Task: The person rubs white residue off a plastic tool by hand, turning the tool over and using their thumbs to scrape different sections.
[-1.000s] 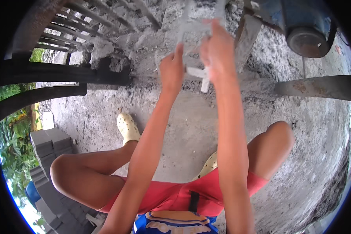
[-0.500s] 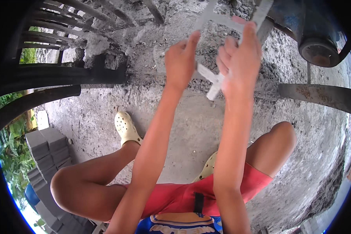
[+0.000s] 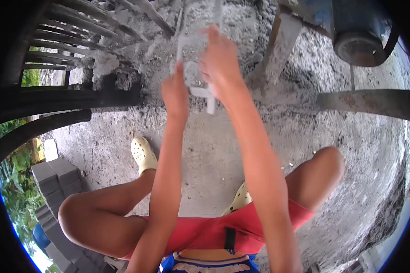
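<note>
Ahead of me, over the rough grey ground, both my hands hold a pale grey ladder-like frame (image 3: 198, 92) with two long rails joined by crossbars. My left hand (image 3: 175, 93) is closed on its left rail, thumb stretched along it. Around the right rail, higher up, my right hand (image 3: 221, 61) is curled, with its forefinger reaching over the upper crossbar. Motion smears the frame, and its far end runs out at the top of the picture. The near end of the right rail sticks out a little below the lower crossbar.
At left lie stacked grey blocks (image 3: 61, 175). Dark bars (image 3: 64, 98) reach in above them. A rusty metal bar (image 3: 369, 102) and a bluish machine part with a round end (image 3: 361, 48) stand at right. My clog (image 3: 143, 154) rests on the concrete.
Both hands have shifted left with the frame between them. The frame, slanting to the right before, now points nearly straight ahead.
</note>
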`<action>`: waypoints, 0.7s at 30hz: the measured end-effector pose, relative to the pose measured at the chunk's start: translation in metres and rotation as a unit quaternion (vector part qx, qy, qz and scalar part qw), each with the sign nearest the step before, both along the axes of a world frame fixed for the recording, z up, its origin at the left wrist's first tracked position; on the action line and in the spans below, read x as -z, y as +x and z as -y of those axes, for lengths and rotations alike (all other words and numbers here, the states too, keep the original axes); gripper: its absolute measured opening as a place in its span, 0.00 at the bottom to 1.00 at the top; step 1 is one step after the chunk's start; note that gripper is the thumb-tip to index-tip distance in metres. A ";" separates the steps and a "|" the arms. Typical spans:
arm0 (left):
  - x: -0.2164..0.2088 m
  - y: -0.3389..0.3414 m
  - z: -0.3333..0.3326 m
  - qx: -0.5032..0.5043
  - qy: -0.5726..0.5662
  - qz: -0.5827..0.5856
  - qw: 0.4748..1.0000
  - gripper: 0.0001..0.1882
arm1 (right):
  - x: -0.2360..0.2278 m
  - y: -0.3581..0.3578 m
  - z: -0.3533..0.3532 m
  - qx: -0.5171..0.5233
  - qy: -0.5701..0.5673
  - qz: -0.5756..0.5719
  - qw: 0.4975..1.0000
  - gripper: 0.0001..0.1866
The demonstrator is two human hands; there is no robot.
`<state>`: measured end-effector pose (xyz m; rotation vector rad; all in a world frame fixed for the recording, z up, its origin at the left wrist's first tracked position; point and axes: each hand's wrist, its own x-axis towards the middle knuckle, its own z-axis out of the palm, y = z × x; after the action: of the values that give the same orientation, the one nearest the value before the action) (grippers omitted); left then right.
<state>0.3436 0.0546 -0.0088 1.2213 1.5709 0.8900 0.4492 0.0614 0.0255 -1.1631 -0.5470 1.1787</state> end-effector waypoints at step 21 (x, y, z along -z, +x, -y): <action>-0.027 0.014 0.000 -0.054 -0.009 -0.004 0.998 0.28 | -0.044 0.024 0.014 -0.026 -0.026 -0.122 0.992 0.20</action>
<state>0.3573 0.0549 0.0177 1.1364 1.6614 0.9389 0.4730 0.0470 0.0691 -1.0349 -0.3636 1.3650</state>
